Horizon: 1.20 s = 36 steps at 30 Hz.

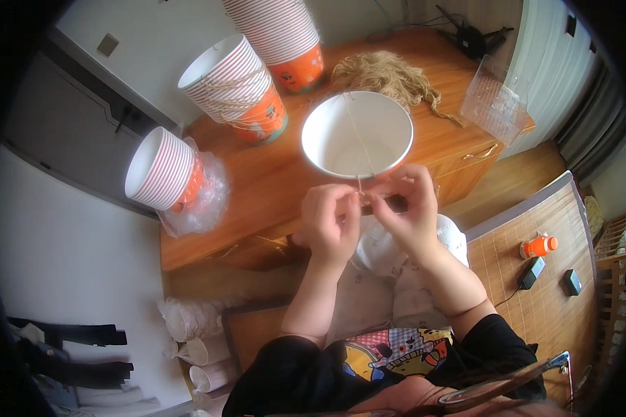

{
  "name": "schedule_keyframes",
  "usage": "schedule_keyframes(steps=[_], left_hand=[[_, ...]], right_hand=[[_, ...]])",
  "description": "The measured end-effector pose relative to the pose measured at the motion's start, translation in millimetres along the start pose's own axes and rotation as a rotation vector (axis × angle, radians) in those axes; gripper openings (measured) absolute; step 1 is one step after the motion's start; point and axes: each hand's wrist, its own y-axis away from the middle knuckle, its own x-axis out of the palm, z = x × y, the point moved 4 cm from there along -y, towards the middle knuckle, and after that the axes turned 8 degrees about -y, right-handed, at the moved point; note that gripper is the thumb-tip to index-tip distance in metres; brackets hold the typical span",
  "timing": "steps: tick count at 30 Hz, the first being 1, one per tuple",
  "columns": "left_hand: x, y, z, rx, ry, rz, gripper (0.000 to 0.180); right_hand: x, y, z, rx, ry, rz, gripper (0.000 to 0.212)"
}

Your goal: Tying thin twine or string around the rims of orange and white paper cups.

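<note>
A large paper bucket [321, 142], white inside, stands at the near edge of the wooden cabinet with its mouth tilted toward me. A thin tan string [359, 132] runs across its opening and down over the near rim. Just in front of that rim, my left hand [329, 221] pinches the string between thumb and forefinger. Close beside it, my right hand [412, 212] is closed in a pinch on the string too, fingertips almost meeting the left ones. Any knot between the fingertips is too small to make out.
Stacked paper buckets [233, 90], wound with string, and a taller stack [278, 42] stand behind. At left is a stack in plastic wrap [160, 170]. A tan string bundle [386, 75] and clear plastic box [495, 101] lie farther right. An orange bottle [538, 247] rests on the mat.
</note>
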Motion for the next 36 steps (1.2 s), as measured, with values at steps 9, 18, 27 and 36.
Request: schedule_keyframes(steps=[9, 18, 27, 36], left_hand=[[20, 20, 20, -0.633, 0.942, 0.220, 0.018], [29, 26, 25, -0.712, 1.138, 0.286, 0.018], [46, 39, 34, -0.715, 1.042, 0.215, 0.016], [63, 57, 53, -0.687, 1.047, 0.147, 0.011]], right_hand=[[-4, 0, -10, 0.198, -0.288, 0.081, 0.031], [-5, 4, -10, 0.132, -0.116, 0.059, 0.026], [-8, -2, 8, -0.394, 0.583, 0.169, 0.028], [-8, -8, 9, -0.613, 0.741, 0.280, 0.028]])
